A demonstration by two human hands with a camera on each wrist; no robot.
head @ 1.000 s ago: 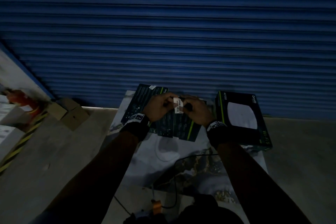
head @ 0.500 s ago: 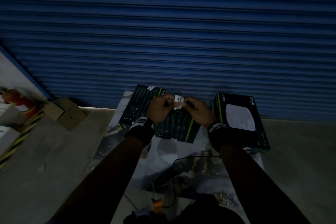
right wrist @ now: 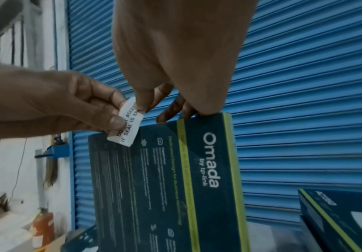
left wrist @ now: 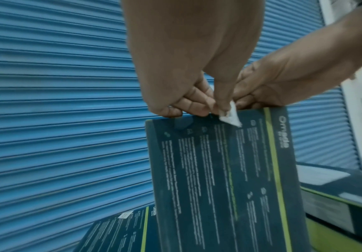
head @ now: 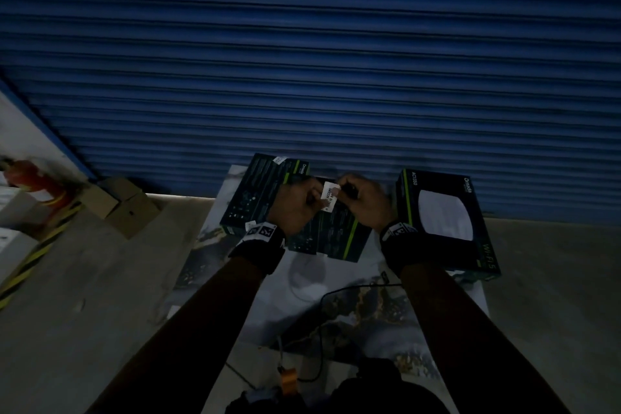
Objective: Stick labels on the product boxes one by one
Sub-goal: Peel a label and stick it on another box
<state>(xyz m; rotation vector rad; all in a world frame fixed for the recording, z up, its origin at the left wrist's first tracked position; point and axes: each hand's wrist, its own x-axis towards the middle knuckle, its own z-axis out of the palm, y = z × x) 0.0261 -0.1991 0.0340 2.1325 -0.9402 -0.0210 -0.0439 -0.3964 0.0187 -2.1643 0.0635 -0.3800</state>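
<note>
Both hands, left hand [head: 297, 205] and right hand [head: 364, 203], pinch a small white printed paper label [head: 328, 201] with their fingers [right wrist: 141, 100] above the dark-teal green-striped cardboard product box [head: 331, 233].

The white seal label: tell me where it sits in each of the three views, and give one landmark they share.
Head: the white seal label is just above centre, between left hand and right hand.
Left wrist: right of centre, under the fingertips, over the box's top edge.
Right wrist: left of centre, pinched by both hands.
Shared landmark: the dark box with the green stripe.
</note>
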